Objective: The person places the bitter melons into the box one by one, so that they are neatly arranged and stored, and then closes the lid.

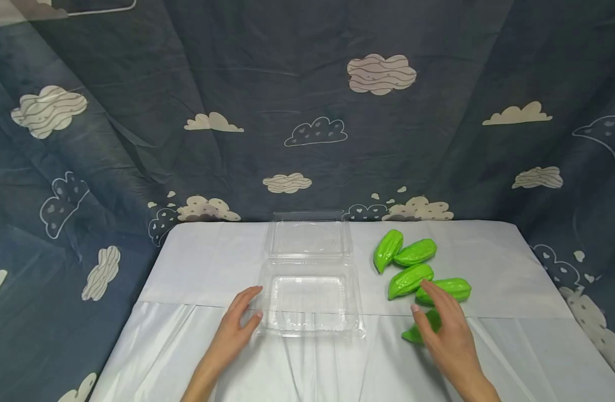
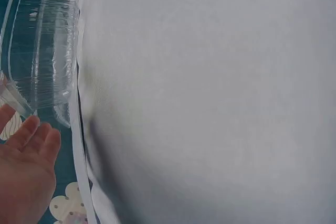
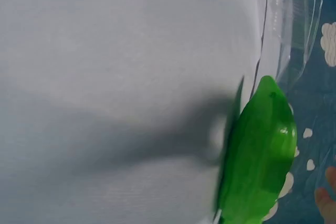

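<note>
A clear plastic clamshell box point(image 1: 355, 296) lies unfolded on the white table, its lid point(image 1: 310, 239) laid back at the far side. My left hand point(image 1: 232, 326) is at the box's left edge, fingertips right by the rim, fingers extended; the left wrist view shows them near the box corner point(image 2: 21, 103). Over the nearest green, ridged, pointed gourd point(image 1: 413, 334) hovers my right hand point(image 1: 450, 338), thumb and fingers spread apart. It partly hides that gourd in the head view. The right wrist view shows the gourd point(image 3: 257, 156) on the cloth, fingertips point(image 3: 325, 203) apart from it.
Several more green gourds lie in a loose cluster right of the box, among them one upright-leaning point(image 1: 388, 250) and one beside the right fingers point(image 1: 450, 289). A white cloth point(image 1: 197, 268) covers the table. Dark cloud-patterned fabric point(image 1: 307, 89) hangs behind and at the sides.
</note>
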Motion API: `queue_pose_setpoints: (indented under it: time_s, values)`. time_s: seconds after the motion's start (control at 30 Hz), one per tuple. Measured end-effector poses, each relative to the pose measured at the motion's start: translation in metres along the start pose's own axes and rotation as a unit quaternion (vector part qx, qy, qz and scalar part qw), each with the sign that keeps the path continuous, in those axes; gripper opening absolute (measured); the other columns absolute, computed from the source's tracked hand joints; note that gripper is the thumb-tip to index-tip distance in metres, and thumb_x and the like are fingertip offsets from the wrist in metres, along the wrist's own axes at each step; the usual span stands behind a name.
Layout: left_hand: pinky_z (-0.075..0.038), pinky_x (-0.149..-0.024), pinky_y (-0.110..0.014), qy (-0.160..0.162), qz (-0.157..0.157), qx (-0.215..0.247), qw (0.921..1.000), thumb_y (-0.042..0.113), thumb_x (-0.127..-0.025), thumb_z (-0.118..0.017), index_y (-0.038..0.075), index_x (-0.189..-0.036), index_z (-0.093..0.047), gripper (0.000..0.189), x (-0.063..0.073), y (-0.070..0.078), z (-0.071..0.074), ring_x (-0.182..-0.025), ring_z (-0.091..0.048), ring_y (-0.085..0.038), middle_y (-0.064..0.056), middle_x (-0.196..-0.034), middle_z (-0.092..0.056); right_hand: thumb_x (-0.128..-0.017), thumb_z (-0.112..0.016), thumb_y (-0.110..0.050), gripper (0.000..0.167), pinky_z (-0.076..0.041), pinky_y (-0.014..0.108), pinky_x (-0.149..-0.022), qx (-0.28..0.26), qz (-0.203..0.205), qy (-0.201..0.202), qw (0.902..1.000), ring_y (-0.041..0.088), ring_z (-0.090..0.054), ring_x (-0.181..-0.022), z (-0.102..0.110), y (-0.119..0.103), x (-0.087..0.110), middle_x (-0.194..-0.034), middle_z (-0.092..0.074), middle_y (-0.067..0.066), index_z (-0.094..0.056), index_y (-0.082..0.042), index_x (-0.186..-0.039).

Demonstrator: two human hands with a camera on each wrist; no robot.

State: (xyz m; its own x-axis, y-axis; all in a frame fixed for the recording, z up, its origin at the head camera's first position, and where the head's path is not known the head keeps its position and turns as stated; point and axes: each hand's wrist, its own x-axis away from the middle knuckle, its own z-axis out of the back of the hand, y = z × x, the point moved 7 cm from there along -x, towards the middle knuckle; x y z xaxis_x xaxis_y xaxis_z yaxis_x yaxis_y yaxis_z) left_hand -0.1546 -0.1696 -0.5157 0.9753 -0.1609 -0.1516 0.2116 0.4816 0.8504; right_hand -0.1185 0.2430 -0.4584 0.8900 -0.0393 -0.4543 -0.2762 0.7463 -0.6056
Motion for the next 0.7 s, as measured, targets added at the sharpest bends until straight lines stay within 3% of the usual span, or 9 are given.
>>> queue_pose_setpoints:
  time_s: [0.2,0.47,0.57,0.7]
  values:
    - [-0.040,-0.106,-0.041,-0.011,0.019,0.070,0.9973,0.009,-0.096,-0.061,0.017,-0.144,-0.048,0.050,0.000,-0.003,-0.005,-0.136,-0.041,-0.029,-0.006,-0.147,-0.044,-0.091,-0.069,-0.012,0.056,-0.032,0.056,-0.107,-0.009,-0.050,-0.006,0.9987,0.035,-0.042,-0.131,0.003,0.015,0.006,-0.143,-0.049,0.015,-0.050,-0.014,-0.144]
    - [-0.041,-0.105,-0.042,-0.012,0.031,0.101,0.9943,0.005,-0.097,-0.056,0.013,-0.143,-0.049,0.047,-0.001,-0.004,-0.009,-0.136,-0.041,-0.029,-0.007,-0.147,-0.044,-0.091,-0.070,-0.013,0.052,-0.034,0.061,-0.102,-0.010,-0.050,-0.018,0.9986,0.038,-0.044,-0.128,0.007,0.028,0.010,-0.139,-0.051,0.016,-0.053,-0.013,-0.141]
    - [-0.042,-0.104,-0.041,-0.009,0.034,0.105,0.9939,0.004,-0.097,-0.057,0.012,-0.143,-0.050,0.047,0.000,-0.004,-0.009,-0.136,-0.042,-0.029,-0.008,-0.147,-0.044,-0.088,-0.072,-0.009,0.056,-0.032,0.039,-0.110,-0.010,-0.025,-0.025,0.9993,0.020,-0.042,-0.132,0.010,0.032,0.011,-0.137,-0.054,0.013,-0.054,-0.014,-0.140]
    - [-0.042,-0.104,-0.040,-0.006,0.037,0.110,0.9933,0.004,-0.096,-0.057,0.013,-0.142,-0.050,0.048,0.000,-0.005,-0.010,-0.136,-0.042,-0.028,-0.007,-0.147,-0.044,-0.082,-0.076,0.000,0.060,-0.021,0.009,-0.105,-0.023,0.026,-0.033,0.9989,-0.002,-0.036,-0.130,0.015,0.036,0.010,-0.133,-0.057,0.009,-0.057,-0.012,-0.137]
